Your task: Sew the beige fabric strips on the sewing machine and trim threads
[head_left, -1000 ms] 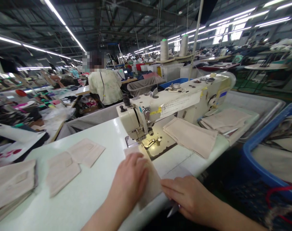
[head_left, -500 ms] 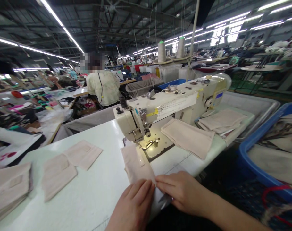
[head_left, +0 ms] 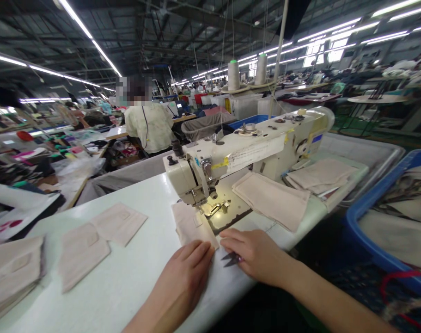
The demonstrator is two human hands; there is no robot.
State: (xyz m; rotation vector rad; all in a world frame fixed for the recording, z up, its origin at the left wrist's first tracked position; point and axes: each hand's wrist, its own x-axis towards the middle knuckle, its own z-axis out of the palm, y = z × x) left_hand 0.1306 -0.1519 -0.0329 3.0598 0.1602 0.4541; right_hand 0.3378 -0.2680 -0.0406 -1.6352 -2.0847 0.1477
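A beige fabric piece with a small patch lies on the sewing machine's bed, its far end under the needle area. My left hand is closed on its near end, fingers together and the thumb hidden. Thread snips stick out of my right hand, blades pointing left. The fingertips of that hand are beside the fabric's right near corner; whether they touch it I cannot tell. Ahead of both hands stands the sewing machine, its light shining on the metal plate.
Patched fabric pieces lie left on the table, with a fabric stack at the far left. Another beige stack rests right of the needle. A blue basket stands at right. Farther back is a person.
The fabric has moved away from me, farther toward the needle, and both hands have moved forward with it. My right hand has come away from the left, showing more of the snips.
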